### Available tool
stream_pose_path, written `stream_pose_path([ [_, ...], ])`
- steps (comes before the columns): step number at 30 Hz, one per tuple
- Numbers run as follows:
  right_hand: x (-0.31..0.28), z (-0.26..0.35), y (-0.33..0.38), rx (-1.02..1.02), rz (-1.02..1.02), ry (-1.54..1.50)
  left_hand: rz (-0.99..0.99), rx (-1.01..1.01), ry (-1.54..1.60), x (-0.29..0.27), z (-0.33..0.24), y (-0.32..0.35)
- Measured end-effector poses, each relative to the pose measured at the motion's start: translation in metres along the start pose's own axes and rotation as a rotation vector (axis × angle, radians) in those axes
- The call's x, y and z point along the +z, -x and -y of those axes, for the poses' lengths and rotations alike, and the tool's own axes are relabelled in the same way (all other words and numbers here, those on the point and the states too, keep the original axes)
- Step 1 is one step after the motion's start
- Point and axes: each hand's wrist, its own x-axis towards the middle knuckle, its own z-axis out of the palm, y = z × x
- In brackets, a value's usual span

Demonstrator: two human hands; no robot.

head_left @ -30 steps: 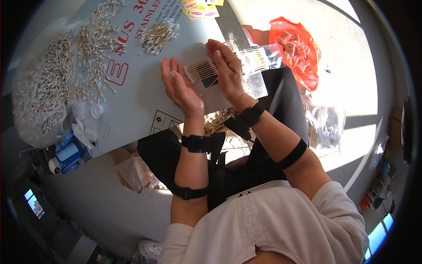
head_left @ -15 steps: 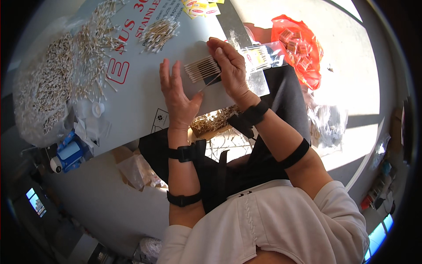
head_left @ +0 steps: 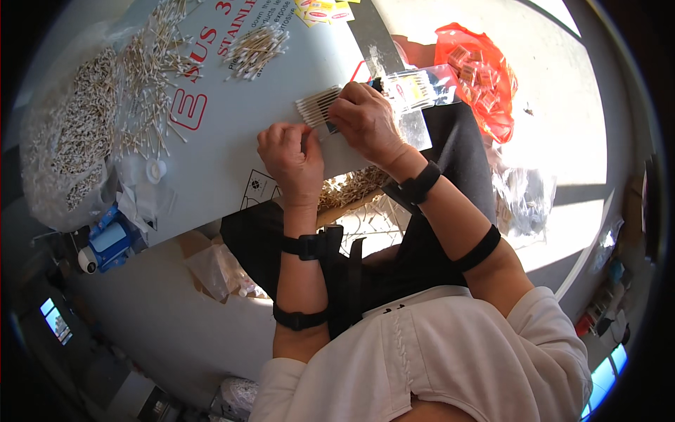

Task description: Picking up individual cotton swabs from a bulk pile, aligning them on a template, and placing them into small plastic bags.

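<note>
A flat row of cotton swabs (head_left: 316, 107) lies side by side on the grey tabletop, its right end under my right hand (head_left: 370, 126). The fingers of that hand are bent and closed over the swabs; what they pinch is hidden. Just left of the row, my left hand (head_left: 292, 156) is curled, fingertips turned in toward the thumb, and I cannot make out anything in it. Beyond my right hand lies a clear packet of swabs (head_left: 416, 90) with a yellow label, reaching over the table's right edge. A loose heap of cotton swabs (head_left: 257, 50) sits farther back.
A big clear bag of swabs (head_left: 83, 130) fills the table's left side, with loose swabs (head_left: 144, 105) spilled beside it. Yellow cards (head_left: 325, 11) lie at the back. At right hangs a red bag (head_left: 478, 81) with small packs. Below the table edge is a box of swabs (head_left: 351, 187).
My left hand's outstretched fingers have curled in. My right hand has shifted slightly down and its raised fingers have closed over the right end of the swab row.
</note>
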Motion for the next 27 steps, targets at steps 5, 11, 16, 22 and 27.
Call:
stream_pose_path([
  [5, 0.002, -0.002, 0.0, -0.001, 0.007, 0.018, -0.005, -0.069, -0.079, 0.008, -0.006, 0.003],
  [11, 0.004, -0.001, 0.0, -0.004, -0.013, 0.0, -0.04, -0.075, -0.148, 0.016, -0.007, 0.0],
  [16, 0.005, -0.002, 0.001, 0.02, -0.033, -0.033, 0.045, -0.085, -0.058, -0.009, -0.01, -0.002],
  [22, 0.002, -0.009, 0.002, 0.025, -0.044, -0.083, 0.689, -0.313, 0.363, -0.064, -0.024, -0.001],
  [27, -0.008, -0.001, 0.004, 0.224, -0.008, -0.428, 0.903, -0.309, 0.32, -0.062, -0.029, 0.008],
])
